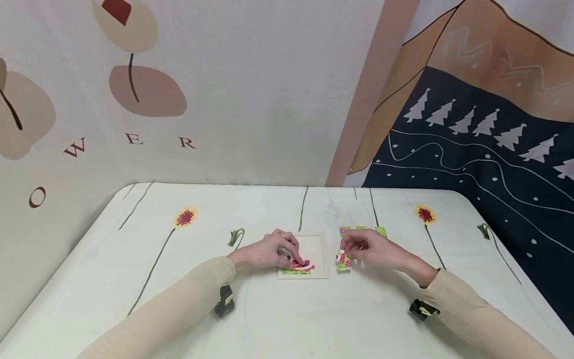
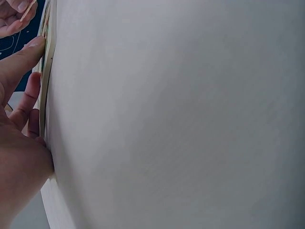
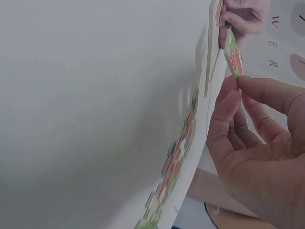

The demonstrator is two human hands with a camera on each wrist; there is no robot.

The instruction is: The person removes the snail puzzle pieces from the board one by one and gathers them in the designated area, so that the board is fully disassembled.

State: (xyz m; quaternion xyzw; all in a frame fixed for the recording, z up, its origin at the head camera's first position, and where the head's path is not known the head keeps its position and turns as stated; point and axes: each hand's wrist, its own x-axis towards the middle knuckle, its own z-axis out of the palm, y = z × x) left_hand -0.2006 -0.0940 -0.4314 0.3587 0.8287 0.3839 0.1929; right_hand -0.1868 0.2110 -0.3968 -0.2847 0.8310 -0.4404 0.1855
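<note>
A shallow puzzle tray (image 1: 319, 254) lies on the table, with colourful joined puzzle pieces (image 1: 305, 269) in its lower left part. My left hand (image 1: 269, 251) rests over the tray's left side, thumb and fingertips touching those pieces. Just right of the tray, my right hand (image 1: 375, 249) pinches a green puzzle piece (image 3: 232, 56) with a red, dotted print between thumb and fingertips. That piece is raised off the table and tilted in the right wrist view. The left fingertips are partly hidden in the left wrist view.
More loose puzzle pieces (image 1: 381, 231) lie under and behind my right hand, seen as a row of edges in the right wrist view. A white cloth (image 1: 287, 319) with printed flowers covers the table. Printed curtains (image 1: 269, 99) hang behind it.
</note>
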